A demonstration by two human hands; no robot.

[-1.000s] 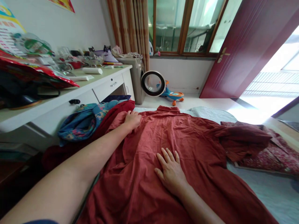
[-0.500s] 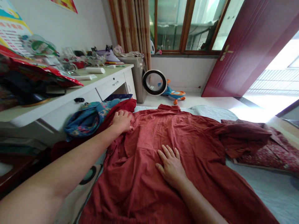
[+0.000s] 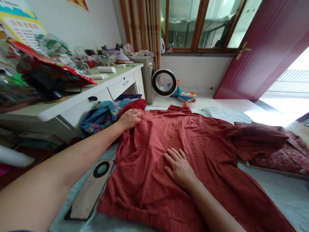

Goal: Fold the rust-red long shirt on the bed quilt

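Observation:
A rust-red jacket (image 3: 154, 164) with a collar and a gathered hem lies spread out, collar pointing away from me. At its far left shoulder my left hand (image 3: 131, 119) is closed on the cloth, its fingers curled over the edge. The left sleeve is mostly hidden by that hand and forearm. My right hand (image 3: 180, 167) rests flat on the middle of the jacket, fingers stretched out and holding nothing. Its right sleeve (image 3: 263, 140) reaches out over a patterned red garment (image 3: 289, 158).
A phone (image 3: 91, 190) with a round camera ring lies left of the jacket on the pale blue sheet (image 3: 270, 196). Blue floral cloth (image 3: 96, 117) and dark red cloth (image 3: 138, 104) are piled by the cluttered desk (image 3: 84, 106). A washing machine door (image 3: 164, 82) hangs open beyond.
My left hand has drawn the jacket's left shoulder slightly inward, and the sleeve bunched there is less visible. The phone is now fully in view. My right hand stays flat on the jacket.

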